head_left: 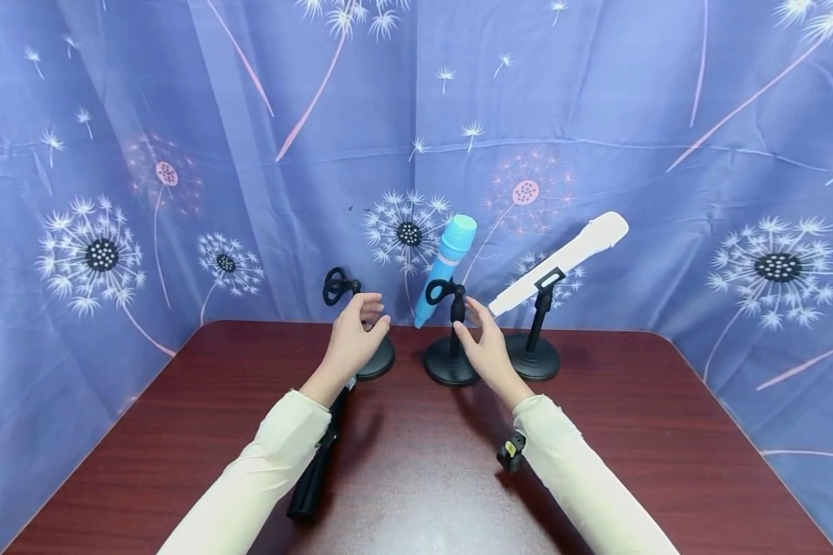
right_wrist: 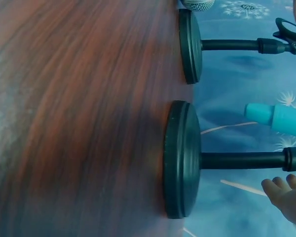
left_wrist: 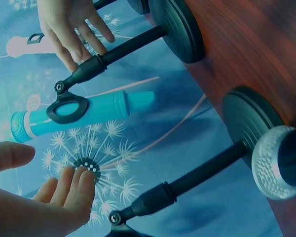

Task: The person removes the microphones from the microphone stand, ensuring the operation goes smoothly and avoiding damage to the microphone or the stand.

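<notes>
Near the tabletop's far edge (head_left: 403, 331), I've right hand (head_left: 489, 344) by middle stand (head_left: 451, 364), left hand (head_left: 351, 329) near left stand (head_left: 378, 362), fingers relaxed.

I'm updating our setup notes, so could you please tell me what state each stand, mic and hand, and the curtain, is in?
Left stand: upright, clip empty
Middle stand: upright, clip occupied
Right stand: upright, clip occupied
Blue mic: tilted, in middle stand's clip
White mic: tilted, in right stand's clip
Black mic: lying on the table
Left hand: relaxed, holding nothing
Right hand: relaxed, beside middle stand, holding nothing
Curtain: hanging, creased
</notes>
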Motion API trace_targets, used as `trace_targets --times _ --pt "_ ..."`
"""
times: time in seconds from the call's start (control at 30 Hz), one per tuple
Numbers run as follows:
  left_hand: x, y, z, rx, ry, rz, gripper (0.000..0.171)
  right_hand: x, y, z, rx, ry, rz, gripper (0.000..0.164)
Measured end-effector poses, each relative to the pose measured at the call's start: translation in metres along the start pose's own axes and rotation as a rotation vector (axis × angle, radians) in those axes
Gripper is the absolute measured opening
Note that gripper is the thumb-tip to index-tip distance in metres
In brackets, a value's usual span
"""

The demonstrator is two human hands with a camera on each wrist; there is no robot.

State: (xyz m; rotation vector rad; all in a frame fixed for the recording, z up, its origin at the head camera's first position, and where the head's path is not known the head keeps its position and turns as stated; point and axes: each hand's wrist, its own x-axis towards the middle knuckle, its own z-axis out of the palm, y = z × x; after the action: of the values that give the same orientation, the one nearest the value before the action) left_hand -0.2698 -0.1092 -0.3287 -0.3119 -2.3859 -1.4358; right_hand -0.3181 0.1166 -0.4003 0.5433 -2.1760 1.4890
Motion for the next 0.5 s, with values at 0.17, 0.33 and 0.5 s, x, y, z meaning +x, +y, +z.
trace_targets --times 0.17,0.33,0.5 --pt "0.006 0.003 0.008 -0.034 -0.007 -0.016 0.039 0.003 0.009 0.008 0.041 0.019 0.029 0.049" --pt "0.009 0.003 0.014 -0.047 -0.017 -0.018 0.039 0.005 0.011 0.013 0.059 0.031 0.081 0.044" --pt "0.009 0.004 0.018 -0.036 -0.022 -0.016 0.038 0.007 0.013 0.016 0.048 0.063 0.091 0.037"
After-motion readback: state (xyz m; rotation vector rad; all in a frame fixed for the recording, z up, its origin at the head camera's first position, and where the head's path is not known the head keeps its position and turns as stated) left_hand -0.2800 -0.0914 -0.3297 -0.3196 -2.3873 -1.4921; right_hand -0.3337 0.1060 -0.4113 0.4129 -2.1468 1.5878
